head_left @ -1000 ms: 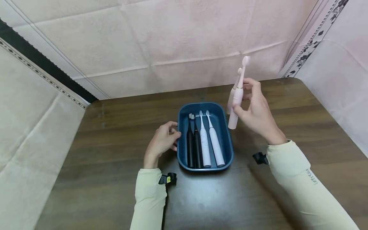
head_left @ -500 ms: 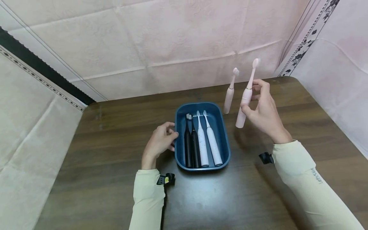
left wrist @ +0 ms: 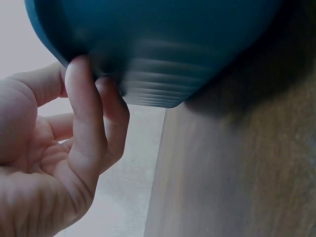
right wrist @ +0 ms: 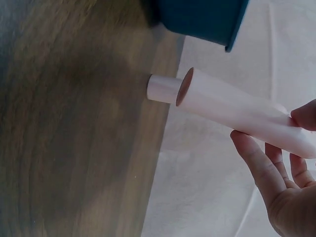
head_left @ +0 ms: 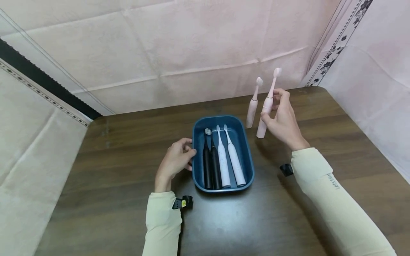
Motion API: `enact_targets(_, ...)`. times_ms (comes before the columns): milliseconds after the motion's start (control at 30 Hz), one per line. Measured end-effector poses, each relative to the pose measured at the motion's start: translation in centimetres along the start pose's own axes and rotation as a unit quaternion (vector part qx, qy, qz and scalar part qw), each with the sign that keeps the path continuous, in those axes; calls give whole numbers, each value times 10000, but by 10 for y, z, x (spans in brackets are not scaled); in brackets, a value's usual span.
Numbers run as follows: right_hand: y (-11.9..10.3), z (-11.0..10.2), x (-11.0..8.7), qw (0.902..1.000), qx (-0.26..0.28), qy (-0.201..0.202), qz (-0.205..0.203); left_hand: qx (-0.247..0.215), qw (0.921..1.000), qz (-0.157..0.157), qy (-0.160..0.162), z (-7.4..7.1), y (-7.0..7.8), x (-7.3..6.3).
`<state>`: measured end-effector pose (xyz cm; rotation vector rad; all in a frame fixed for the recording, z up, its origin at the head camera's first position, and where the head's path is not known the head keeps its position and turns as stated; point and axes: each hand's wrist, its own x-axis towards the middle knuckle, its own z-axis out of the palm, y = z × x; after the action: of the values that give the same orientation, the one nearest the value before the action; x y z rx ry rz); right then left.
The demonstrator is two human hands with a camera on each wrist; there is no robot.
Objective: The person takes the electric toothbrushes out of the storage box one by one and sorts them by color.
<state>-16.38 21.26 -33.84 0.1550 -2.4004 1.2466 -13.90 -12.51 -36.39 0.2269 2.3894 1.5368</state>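
Note:
My right hand (head_left: 283, 122) pinches the handle of a pink electric toothbrush (head_left: 265, 109), head up and slightly tilted. In the right wrist view this toothbrush (right wrist: 222, 103) has its round base raised off the table. A second pink electric toothbrush (head_left: 252, 112) stands upright on the table just left of it. My left hand (head_left: 174, 160) holds the left rim of a blue tray (head_left: 223, 190), its fingers (left wrist: 86, 113) curled against the outer wall. Lying side by side in the tray are two black electric toothbrushes (head_left: 211, 165) and two white ones (head_left: 230, 161).
A brown wooden table (head_left: 128, 177) carries everything. Pale patterned cloth (head_left: 192, 53) hangs along the back edge, with more on both sides. Each wrist wears a black strap (head_left: 182, 202).
My right hand first moved the held pink toothbrush right, away from the standing one, then slightly back and lower. My left hand stays at the tray. The head view has shifted a little.

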Motion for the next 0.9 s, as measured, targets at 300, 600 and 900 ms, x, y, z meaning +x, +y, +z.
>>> enact_targets(300, 9, 3, 12, 9997, -123, 99, 186, -42, 10000, 76, -34, 1, 1, 0)
enact_targets(600, 10, 9, 25, 9998, -70, 163, 78, -35, 10000, 77, -31, 0, 0, 1)
enact_targets(900, 9, 16, 34, 9994, -187, 218, 188, -115, 9999, 81, -10, -4, 0, -1)
